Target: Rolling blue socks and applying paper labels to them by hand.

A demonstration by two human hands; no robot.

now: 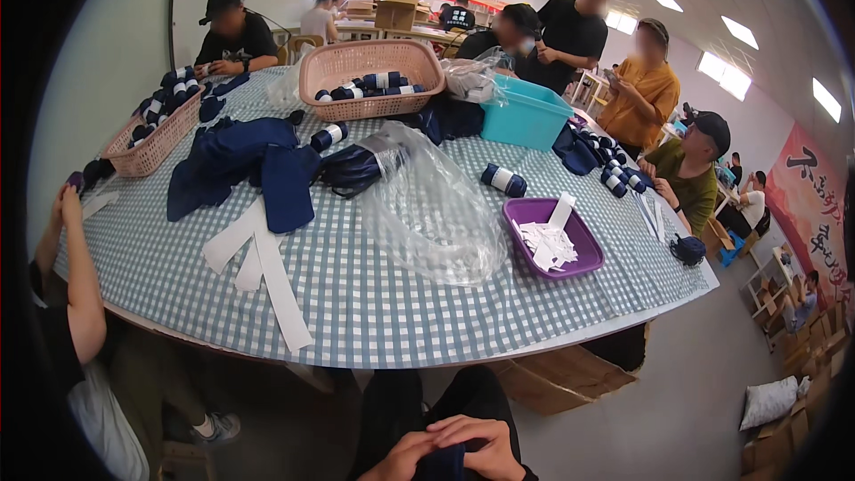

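Item: navy blue fabric piece [443, 465], dark, plain-surfaced, largely covered by the hands; held at the person's lap, in front of the table edge. Left hand [405, 459]: fingers bent, closed on its left side. Right hand [481, 445]: closed on its right side, fingers across the top. Beyond: checked tablecloth [383, 325], purple tray [585, 248] of white paper strips, clear plastic bag [445, 236], white-banded navy roll [504, 180].

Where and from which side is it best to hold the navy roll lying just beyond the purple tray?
I would grip the navy roll from above, pinching across its white middle band: it lies on its long, rounded side, with nothing on top.
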